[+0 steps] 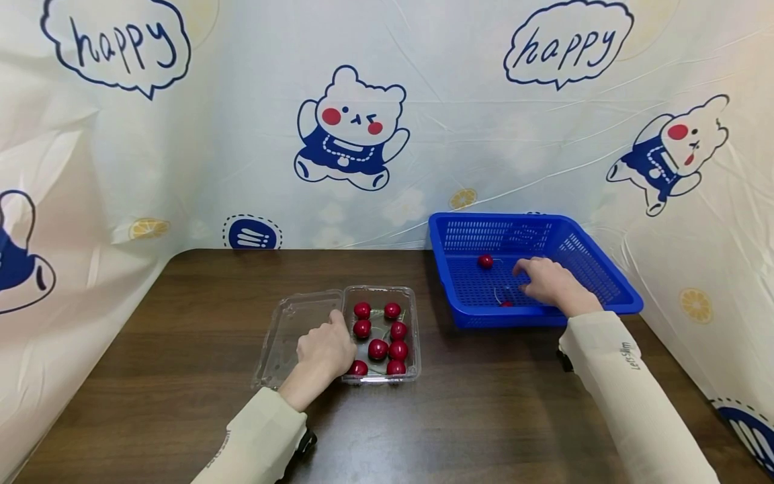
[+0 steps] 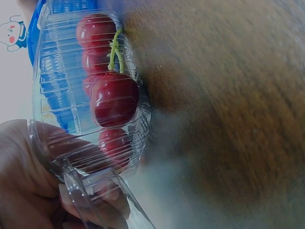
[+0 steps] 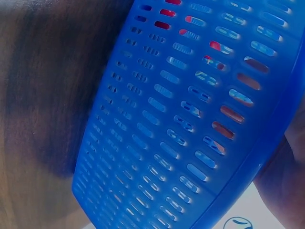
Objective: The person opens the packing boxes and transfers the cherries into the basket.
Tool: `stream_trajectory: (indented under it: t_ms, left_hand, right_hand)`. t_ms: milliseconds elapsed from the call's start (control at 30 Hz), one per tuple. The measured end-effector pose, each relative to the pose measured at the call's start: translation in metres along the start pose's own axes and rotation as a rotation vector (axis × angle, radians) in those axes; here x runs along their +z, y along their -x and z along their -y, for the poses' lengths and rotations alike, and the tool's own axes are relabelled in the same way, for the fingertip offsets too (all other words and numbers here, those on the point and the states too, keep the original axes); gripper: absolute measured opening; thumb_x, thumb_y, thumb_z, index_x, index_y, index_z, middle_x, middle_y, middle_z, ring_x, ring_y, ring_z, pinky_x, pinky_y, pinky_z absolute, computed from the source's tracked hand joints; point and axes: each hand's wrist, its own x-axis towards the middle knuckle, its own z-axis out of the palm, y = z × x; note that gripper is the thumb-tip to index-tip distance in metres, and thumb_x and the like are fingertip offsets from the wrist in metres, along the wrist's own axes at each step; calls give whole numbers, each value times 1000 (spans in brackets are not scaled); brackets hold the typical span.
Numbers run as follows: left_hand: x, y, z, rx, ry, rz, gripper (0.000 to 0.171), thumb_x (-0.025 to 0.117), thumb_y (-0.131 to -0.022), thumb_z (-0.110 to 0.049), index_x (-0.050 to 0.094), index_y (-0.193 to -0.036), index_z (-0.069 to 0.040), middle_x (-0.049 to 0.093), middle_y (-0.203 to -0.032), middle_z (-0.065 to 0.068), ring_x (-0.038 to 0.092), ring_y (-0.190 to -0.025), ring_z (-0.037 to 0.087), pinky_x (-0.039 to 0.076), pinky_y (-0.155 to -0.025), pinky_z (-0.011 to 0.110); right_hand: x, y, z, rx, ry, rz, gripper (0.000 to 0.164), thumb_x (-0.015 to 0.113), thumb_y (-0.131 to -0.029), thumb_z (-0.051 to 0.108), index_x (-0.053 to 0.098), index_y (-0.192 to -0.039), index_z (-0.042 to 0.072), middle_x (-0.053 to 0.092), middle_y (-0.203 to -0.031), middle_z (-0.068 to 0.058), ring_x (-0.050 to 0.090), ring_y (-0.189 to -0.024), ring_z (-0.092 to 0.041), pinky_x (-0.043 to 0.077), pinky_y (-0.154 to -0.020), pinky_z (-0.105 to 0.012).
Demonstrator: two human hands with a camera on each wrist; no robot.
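Note:
A clear plastic clamshell box (image 1: 417, 339) lies on the table with its lid (image 1: 290, 329) folded out to the left. Several red cherries (image 1: 377, 349) sit inside, some with green stems. My left hand (image 1: 326, 346) grips the box at the hinge side, its fingers curled about the plastic in the left wrist view. Over the blue basket (image 1: 514, 318) reaches my right hand (image 1: 551, 282), fingers loosely bent downward with nothing seen between them. One cherry (image 1: 486, 261) lies left of the fingertips, and another cherry (image 1: 506, 304) shows near the front wall, partly hidden by it.
The brown wooden table (image 1: 423, 437) extends under both containers. Behind it hangs a printed curtain (image 1: 471, 134) with bears and lettering. The basket's slotted wall (image 3: 157, 119) fills much of the right wrist view.

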Motion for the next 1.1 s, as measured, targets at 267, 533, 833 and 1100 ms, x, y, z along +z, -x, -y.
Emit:
stream_trajectory:
  t_ms: [267,533,833,1100]
  left_hand:
    - [1,0,0,3,-2,-8,25,52,-84,-17,46,-101,2,70,-83,26,66,-71,42,51,-56,51]
    - [0,0,0,-2,0,-4,25,52,-85,-17,46,-101,1,71,-85,26,66,-73,42,51,-58,52]
    - [-1,0,-1,-1,-1,-3,26,51,-85,-17,46,-102,1,71,-87,27,66,-74,42,51,-59,52]
    - [-3,2,-1,6,0,-2,25,51,-85,-16,46,-101,2,71,-84,26,66,-72,42,51,-57,51]
  right_hand:
    - [-2,1,2,-3,6,-8,36,64,-88,8,59,-122,3,61,-123,-29,57,-104,-43,46,-91,-67]
    - [-6,0,4,-18,14,-14,33,63,-89,9,60,-121,2,62,-119,-29,57,-103,-43,48,-88,-66]
    - [-9,-2,8,-8,7,-24,34,63,-89,12,59,-122,3,60,-122,-31,56,-107,-46,46,-89,-68]
    - [-13,-3,14,-27,-3,-42,32,63,-89,10,59,-121,4,60,-124,-30,56,-108,-44,47,-90,-66]
